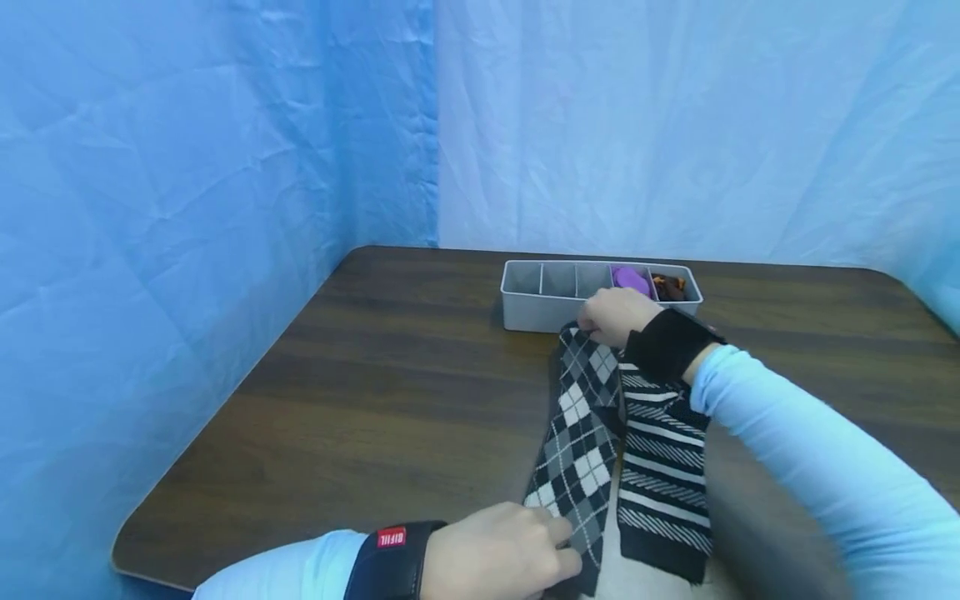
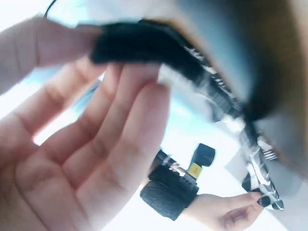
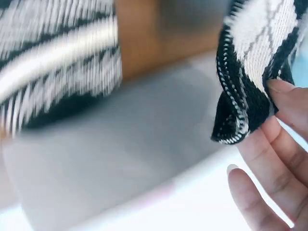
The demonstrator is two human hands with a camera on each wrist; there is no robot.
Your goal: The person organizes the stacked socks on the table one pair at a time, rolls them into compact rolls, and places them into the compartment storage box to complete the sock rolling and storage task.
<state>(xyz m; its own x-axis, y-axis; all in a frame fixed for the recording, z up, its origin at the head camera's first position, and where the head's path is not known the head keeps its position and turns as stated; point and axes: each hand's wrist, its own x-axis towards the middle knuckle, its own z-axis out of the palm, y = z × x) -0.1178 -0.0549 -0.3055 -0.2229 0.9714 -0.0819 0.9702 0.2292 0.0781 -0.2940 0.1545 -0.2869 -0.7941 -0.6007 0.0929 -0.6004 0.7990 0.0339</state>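
Observation:
A black, grey and white argyle sock [image 1: 577, 417] stretches lengthwise between my two hands. At its near end my left hand [image 1: 498, 550] pinches the black part, thumb against fingers, as the left wrist view shows on the sock [image 2: 130, 43]. My right hand [image 1: 618, 317] pinches the far end beside the divided box; in the right wrist view a stitched edge of the argyle sock [image 3: 260, 57] folds over there. Just right of it lies a black sock with white stripes [image 1: 663, 475], partly covered by my right wrist.
A grey divided box [image 1: 536, 312] stands near the table's back edge. A purple rolled item [image 1: 632, 281] and a dark brown and orange one [image 1: 669, 287] sit in its right compartments. Blue sheeting [image 1: 637, 125] hangs behind and left of the brown table [image 1: 360, 392].

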